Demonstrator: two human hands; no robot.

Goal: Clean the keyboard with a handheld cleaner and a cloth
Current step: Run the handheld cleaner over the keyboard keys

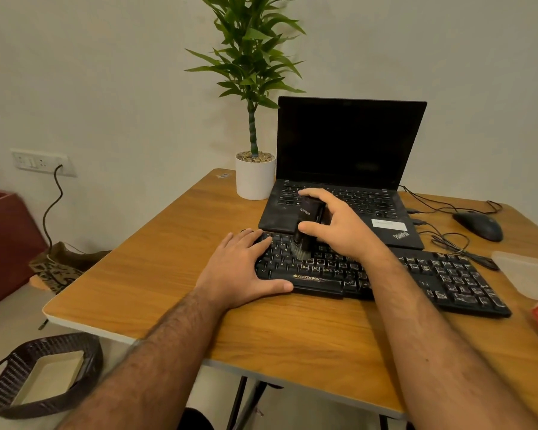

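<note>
Black handheld cleaner [308, 223] gripped in right hand [339, 226], bristles on keyboard [382, 274]; left hand [246, 268] flat, pinning 9 o'clock end. Risk: hard strokes popping keycaps, skidding keyboard across tabletop [156, 274].

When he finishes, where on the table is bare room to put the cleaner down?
The bare wood left of the keyboard and laptop, in front of the plant pot, is free, as is the strip along the table's near edge. The right side is crowded: mouse, cables, plastic bag.
</note>
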